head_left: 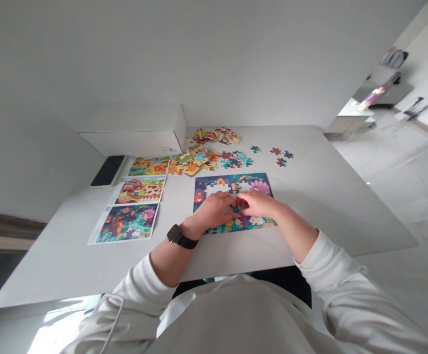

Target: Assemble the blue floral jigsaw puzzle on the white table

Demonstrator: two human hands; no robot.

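Observation:
A mostly assembled jigsaw puzzle (232, 179) with a dark blue and teal animal scene lies flat on the table, with pale gaps in its middle. Over its left half rests my left hand (216, 210), fingers bent, thumb and forefinger closed about a small puzzle piece (235, 209). My right hand (254, 202) meets it from the other side, its fingertips pinched on the same dark teal piece. The hands nearly touch and cover much of the puzzle's centre. How the piece sits against its neighbours is hidden by my fingers.
Loose puzzle pieces (191, 162) lie heaped behind the puzzle, with several single pieces (281, 162) to the right. Picture sheets (127, 223), a dark phone (108, 170) and a white box (132, 140) are on the left of the white table (331, 196). A wall stands behind.

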